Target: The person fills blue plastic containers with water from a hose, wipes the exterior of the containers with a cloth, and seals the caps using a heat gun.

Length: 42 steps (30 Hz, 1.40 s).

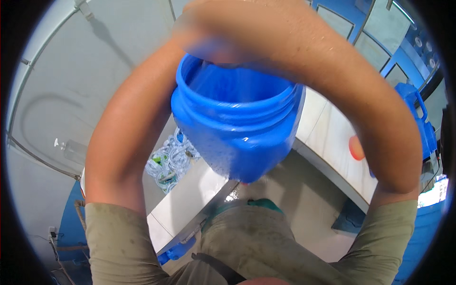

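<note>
A blue plastic wide-mouth container (pixel 242 139) hangs in front of me, its threaded rim and opening facing up towards me. Wet gloss and foam show on its side. My left forearm (pixel 142 96) reaches up along the container's left side. Across the top of its mouth passes my right forearm (pixel 320 53), with water drops on the skin. A blurred patch and the top edge of the view hide both hands, so their grip cannot be made out.
Clear plastic pieces (pixel 174 160) lie heaped beyond a white tiled ledge (pixel 192 199) on the left. A pump bottle (pixel 73 149) is by the wall. On the right, a white counter (pixel 320 121) bears a round orange-red object (pixel 356 148); a blue jug (pixel 413 107) is farther right. The floor (pixel 302 185) looks wet.
</note>
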Each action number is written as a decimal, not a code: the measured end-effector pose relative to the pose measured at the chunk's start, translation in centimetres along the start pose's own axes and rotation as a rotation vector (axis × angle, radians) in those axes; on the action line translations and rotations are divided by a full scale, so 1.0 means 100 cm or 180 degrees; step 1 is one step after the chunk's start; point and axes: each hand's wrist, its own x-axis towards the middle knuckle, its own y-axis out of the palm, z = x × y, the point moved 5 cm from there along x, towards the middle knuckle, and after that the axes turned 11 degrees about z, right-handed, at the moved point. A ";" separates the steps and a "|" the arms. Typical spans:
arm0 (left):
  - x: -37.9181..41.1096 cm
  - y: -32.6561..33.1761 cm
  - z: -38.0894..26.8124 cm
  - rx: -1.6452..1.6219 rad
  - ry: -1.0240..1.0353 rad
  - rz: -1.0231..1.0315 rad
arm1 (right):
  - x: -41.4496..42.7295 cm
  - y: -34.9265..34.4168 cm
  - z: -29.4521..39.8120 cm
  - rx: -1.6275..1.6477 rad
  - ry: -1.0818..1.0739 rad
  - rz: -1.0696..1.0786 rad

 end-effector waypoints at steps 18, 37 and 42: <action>-0.174 0.021 -0.207 0.0752 -0.1357 -0.1695 | -0.035 -0.023 0.011 0.0749 0.0922 0.0240; -0.150 -0.003 -0.195 -0.0535 -0.1212 -0.0988 | 0.048 0.020 0.017 -0.1735 0.0140 -0.0338; -0.152 -0.018 -0.183 -0.1124 -0.1758 -0.0801 | 0.036 0.008 0.010 -0.1244 0.0038 -0.0219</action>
